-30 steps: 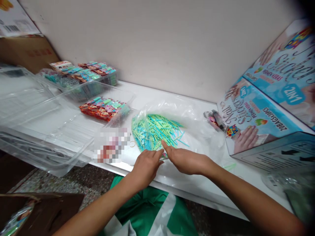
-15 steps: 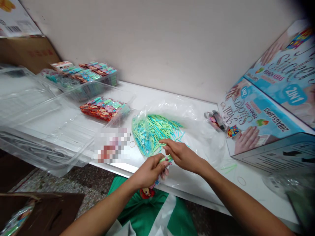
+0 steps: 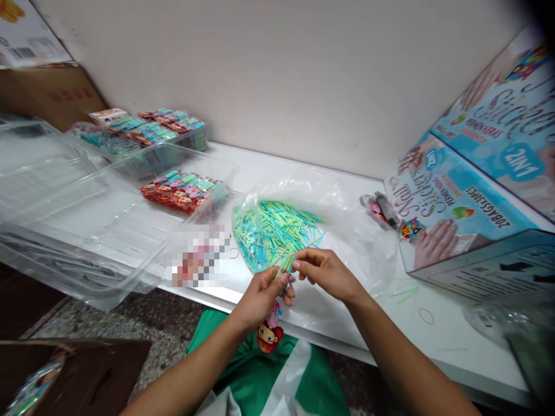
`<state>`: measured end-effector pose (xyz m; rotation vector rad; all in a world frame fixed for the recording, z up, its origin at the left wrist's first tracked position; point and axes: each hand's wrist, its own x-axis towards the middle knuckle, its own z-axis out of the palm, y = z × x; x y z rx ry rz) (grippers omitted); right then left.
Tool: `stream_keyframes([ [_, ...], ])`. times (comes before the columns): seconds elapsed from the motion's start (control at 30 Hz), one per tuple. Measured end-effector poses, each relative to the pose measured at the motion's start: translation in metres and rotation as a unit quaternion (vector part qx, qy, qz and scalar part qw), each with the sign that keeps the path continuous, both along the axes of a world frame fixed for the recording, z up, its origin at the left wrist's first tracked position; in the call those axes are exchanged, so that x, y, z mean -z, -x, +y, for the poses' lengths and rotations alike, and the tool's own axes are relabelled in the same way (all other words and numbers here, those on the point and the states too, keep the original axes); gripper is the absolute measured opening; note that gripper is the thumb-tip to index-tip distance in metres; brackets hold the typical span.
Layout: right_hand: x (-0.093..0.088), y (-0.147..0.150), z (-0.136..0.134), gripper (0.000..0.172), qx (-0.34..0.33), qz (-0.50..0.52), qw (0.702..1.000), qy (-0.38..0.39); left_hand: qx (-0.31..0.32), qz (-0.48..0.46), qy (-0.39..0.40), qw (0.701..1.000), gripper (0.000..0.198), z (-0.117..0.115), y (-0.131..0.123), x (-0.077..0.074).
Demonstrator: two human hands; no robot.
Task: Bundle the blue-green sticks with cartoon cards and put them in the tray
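Note:
My left hand point(image 3: 262, 293) is closed around a small cartoon packet point(image 3: 269, 336). The packet's red-haired figure hangs below the fingers, over the table's front edge. Light green thin sticks point(image 3: 285, 264) poke up between thumb and forefinger. My right hand point(image 3: 325, 273) pinches at the tops of these sticks, close against the left hand. Just beyond both hands, a loose heap of thin green and blue sticks point(image 3: 286, 228) lies on an open clear plastic bag point(image 3: 359, 237). The lower part of the packet's grip is hidden by the left fingers.
Clear plastic trays point(image 3: 108, 231) stand at left. A row of packed cartoon packets point(image 3: 184, 193) lies behind, with filled tubs point(image 3: 173, 130) farther back. Printed blue boxes point(image 3: 468, 208) stand at right. Rubber bands point(image 3: 426, 316) and stray sticks point(image 3: 405, 294) lie nearby.
My right fingers have drawn back and lowered from over the left hand to a pinch at the stick tops. The packet has turned, showing more of its figure, and the sticks point higher.

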<state>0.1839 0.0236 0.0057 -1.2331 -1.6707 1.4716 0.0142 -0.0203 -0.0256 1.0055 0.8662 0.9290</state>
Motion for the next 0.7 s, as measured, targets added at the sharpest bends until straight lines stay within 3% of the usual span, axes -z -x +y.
stream_keyframes([
  [0.2, 0.003, 0.001, -0.002, 0.018, 0.019, -0.013, 1.0, 0.005, -0.01, -0.015, 0.012, 1.0, 0.031, -0.002, -0.003, 0.002],
  [0.37, 0.012, 0.003, -0.006, 0.005, 0.04, -0.032, 0.997, -0.049, -0.034, -0.018, 0.017, 0.999, 0.03, -0.002, -0.005, 0.004],
  [0.53, 0.01, 0.009, -0.011, 0.025, 0.05, -0.006, 0.998, -0.045, -0.029, -0.019, 0.019, 0.999, 0.028, -0.002, -0.005, 0.007],
  [0.7, 0.004, 0.009, -0.012, 0.017, 0.02, -0.032, 0.997, -0.074, -0.018, -0.033, 0.018, 0.999, 0.028, -0.003, -0.005, 0.006],
])
